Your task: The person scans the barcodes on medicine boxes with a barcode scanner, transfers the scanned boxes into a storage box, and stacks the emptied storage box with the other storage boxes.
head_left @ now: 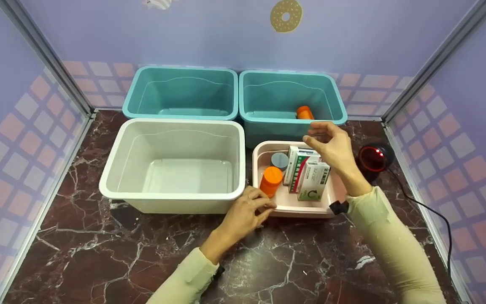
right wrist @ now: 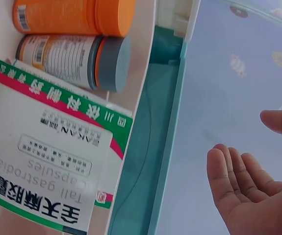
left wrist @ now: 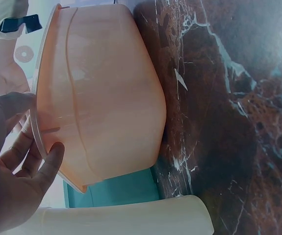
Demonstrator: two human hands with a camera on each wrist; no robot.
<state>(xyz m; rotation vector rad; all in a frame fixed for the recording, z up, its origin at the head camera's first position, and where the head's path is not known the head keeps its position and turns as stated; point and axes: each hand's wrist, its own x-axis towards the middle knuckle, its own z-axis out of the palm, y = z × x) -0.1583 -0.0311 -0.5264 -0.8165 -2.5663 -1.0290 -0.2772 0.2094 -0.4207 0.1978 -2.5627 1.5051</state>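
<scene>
At the front left corner of the pink bin (head_left: 298,210), my left hand (head_left: 247,210) holds the rim, thumb and fingers around its edge (left wrist: 34,110). My right hand (head_left: 333,145) is raised over the bin's back right part with nothing in it, fingers loosely bent and thumb apart (right wrist: 253,191). Inside the pink bin stand an orange bottle (head_left: 271,181), a grey-capped bottle (right wrist: 72,61) and several medicine boxes; the front one is a white and green capsule box (head_left: 314,181). Another orange bottle (head_left: 304,112) lies in the right teal bin (head_left: 268,126), partly hidden by its front wall.
Left of the pink bin stands a large white bin (head_left: 171,196). Behind it is the left teal bin (head_left: 179,117). A black scanner-like device (head_left: 373,158) with red lights stands at the right, its cable (head_left: 433,211) running along the side. Walls enclose the marble-patterned table (head_left: 112,257).
</scene>
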